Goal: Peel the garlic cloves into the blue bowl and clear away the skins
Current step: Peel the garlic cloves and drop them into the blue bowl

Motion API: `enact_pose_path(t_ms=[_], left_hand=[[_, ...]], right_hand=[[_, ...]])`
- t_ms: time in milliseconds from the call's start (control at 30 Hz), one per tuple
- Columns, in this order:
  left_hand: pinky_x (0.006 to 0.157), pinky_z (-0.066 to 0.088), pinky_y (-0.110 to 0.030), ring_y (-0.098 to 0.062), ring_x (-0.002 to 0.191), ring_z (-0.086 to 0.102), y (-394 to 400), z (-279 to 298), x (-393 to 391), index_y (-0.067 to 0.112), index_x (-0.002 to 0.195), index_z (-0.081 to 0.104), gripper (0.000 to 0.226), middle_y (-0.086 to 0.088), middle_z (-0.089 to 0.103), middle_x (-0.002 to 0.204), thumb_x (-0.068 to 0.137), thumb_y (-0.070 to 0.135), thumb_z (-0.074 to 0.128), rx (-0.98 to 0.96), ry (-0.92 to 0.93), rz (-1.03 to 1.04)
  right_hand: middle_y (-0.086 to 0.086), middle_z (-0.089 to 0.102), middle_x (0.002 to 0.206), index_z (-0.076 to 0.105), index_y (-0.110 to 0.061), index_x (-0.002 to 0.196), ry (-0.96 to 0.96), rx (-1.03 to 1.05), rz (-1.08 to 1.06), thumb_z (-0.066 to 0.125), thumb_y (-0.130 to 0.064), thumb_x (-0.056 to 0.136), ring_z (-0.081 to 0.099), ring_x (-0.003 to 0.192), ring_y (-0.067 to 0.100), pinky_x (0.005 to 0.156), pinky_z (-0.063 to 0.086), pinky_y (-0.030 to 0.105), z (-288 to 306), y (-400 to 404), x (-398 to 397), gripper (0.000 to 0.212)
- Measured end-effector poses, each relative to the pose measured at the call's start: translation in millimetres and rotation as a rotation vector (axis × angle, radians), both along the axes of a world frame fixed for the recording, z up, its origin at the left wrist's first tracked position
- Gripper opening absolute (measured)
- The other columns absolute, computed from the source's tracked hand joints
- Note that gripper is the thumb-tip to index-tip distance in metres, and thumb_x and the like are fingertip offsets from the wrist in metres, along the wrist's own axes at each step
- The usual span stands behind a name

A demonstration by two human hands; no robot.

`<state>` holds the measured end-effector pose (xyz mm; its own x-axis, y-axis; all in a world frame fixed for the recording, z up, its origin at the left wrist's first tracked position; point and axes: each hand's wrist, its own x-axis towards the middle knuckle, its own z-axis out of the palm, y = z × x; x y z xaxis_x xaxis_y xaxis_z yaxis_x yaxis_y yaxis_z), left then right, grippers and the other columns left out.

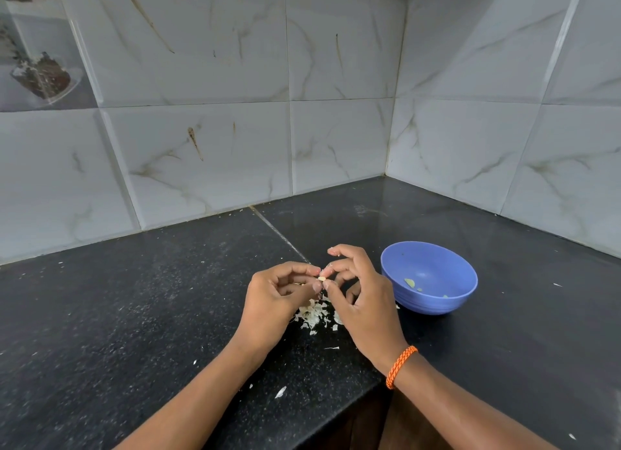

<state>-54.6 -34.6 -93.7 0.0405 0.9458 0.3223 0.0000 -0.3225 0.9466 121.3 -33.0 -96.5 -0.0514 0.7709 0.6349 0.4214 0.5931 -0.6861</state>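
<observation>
Both forearms reach in from the near edge, the right one wearing an orange wristband (401,366). Between the hands a small garlic clove (322,278) is pinched above the counter: the left hand (276,296) curls its fingers and thumb round it, while the right hand (359,296) nips it with thumb and forefinger, its other fingers raised and bent. Just beneath lies a heap of pale skins (314,315) on the black counter (134,315). Right of the hands sits the blue bowl (428,277), holding a few small pale bits.
</observation>
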Motion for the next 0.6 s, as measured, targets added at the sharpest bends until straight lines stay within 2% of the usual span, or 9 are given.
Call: enact_pose_path(t_ms=[100, 267, 500, 600], left_hand=[[0.074, 0.062, -0.030, -0.026, 0.088, 0.080, -0.5, 0.6, 0.4, 0.010, 0.110, 0.081, 0.018, -0.012, 0.083, 0.099, 0.092, 0.007, 0.083, -0.015, -0.036, -0.013], [0.074, 0.062, -0.030, -0.024, 0.082, 0.075, 2.4, -1.9, -2.2, 0.008, 0.106, 0.082, 0.013, -0.014, 0.082, 0.097, 0.094, 0.004, 0.082, -0.026, -0.062, 0.006], [0.073, 0.062, -0.033, -0.021, 0.080, 0.074, 1.9, -2.0, -2.7, 0.013, 0.102, 0.085, 0.007, -0.008, 0.082, 0.095, 0.097, 0.014, 0.081, -0.021, 0.014, 0.016], [0.069, 0.058, -0.031, -0.015, 0.072, 0.067, 1.9, -1.2, -2.7, 0.016, 0.101, 0.085, 0.007, -0.006, 0.079, 0.087, 0.099, 0.019, 0.079, -0.016, 0.047, 0.009]], right_hand=[[-0.018, 0.071, 0.102, 0.057, -0.029, 0.135, -0.010, -0.010, 0.028, 0.079, -0.008, 0.093, 0.071, 0.087, 0.015, 0.062, 0.058, 0.035, 0.4, -0.4, -0.8, 0.053], [-0.016, 0.070, 0.104, 0.056, -0.031, 0.136, -0.019, -0.025, 0.068, 0.077, -0.004, 0.092, 0.071, 0.088, 0.017, 0.064, 0.059, 0.040, -0.5, 0.9, -0.5, 0.055], [-0.015, 0.074, 0.102, 0.059, -0.025, 0.134, 0.032, -0.025, 0.067, 0.079, -0.006, 0.093, 0.073, 0.093, 0.015, 0.065, 0.057, 0.024, 1.2, 0.9, -0.2, 0.050], [-0.015, 0.074, 0.101, 0.060, -0.024, 0.134, 0.044, -0.013, 0.060, 0.083, -0.013, 0.092, 0.073, 0.090, 0.016, 0.063, 0.057, 0.024, 3.5, -0.1, -0.3, 0.049]])
